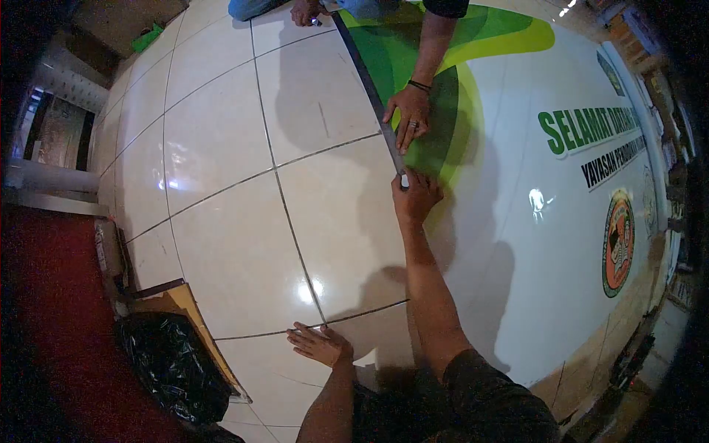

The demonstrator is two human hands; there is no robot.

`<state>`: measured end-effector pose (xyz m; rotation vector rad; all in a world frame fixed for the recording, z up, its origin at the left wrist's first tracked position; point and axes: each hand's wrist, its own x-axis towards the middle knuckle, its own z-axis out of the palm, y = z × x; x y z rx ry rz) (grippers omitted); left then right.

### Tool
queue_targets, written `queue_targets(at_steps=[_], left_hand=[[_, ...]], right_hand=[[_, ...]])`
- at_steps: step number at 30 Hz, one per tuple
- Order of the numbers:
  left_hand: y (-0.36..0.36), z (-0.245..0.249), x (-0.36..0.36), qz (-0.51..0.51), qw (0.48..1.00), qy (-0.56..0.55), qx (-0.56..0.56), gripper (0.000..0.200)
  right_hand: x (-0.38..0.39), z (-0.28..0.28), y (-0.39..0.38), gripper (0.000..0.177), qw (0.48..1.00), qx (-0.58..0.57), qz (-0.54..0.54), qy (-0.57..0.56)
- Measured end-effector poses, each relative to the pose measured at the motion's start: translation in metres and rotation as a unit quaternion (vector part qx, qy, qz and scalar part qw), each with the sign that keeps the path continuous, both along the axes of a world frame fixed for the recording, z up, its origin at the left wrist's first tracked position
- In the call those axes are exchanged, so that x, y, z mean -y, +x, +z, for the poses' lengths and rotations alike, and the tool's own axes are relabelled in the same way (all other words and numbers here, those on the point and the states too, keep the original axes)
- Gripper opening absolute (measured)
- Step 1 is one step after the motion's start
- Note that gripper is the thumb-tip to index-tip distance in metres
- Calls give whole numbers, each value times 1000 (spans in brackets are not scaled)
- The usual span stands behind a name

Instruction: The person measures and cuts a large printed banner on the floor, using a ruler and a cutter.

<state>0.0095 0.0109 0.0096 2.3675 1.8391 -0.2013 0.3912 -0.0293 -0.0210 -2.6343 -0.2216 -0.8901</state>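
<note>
My left hand (319, 344) lies flat on the tiled floor (221, 251) with its fingers stretched out, holding nothing. Further ahead, my right hand (417, 196) is closed at the dark edge strip (365, 81) of a large printed banner (509, 214). A small white bit shows at its fingertips, too small to name. Just beyond it, a co-worker's hand (408, 114) with a ring and a dark wristband presses on the strip and the banner's green print. The co-worker's other hand (306, 11) is at the top, closed around something small and pale.
At the lower left, a black plastic bag (173, 362) sits beside a brown board (198, 317) and a dark red surface (52, 310). White rolls (55, 177) lie at the left edge. Stacked items (665, 140) line the right side beyond the banner.
</note>
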Motion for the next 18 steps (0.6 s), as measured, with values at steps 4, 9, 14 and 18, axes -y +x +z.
queue_targets(at_steps=[4, 9, 14, 18], left_hand=[[-3, -3, 0, -7, 1000, 17, 10, 73], [-2, -7, 1, -16, 999, 50, -11, 66], [-3, -9, 2, -21, 998, 64, 2, 67], [-2, -5, 2, -28, 997, 71, 13, 68]], right_hand=[[1, 2, 0, 22, 1000, -4, 13, 19], [-1, 3, -1, 23, 1000, -21, -6, 0], [0, 1, 0, 21, 1000, -1, 4, 8], [0, 0, 0, 20, 999, -34, -7, -4]])
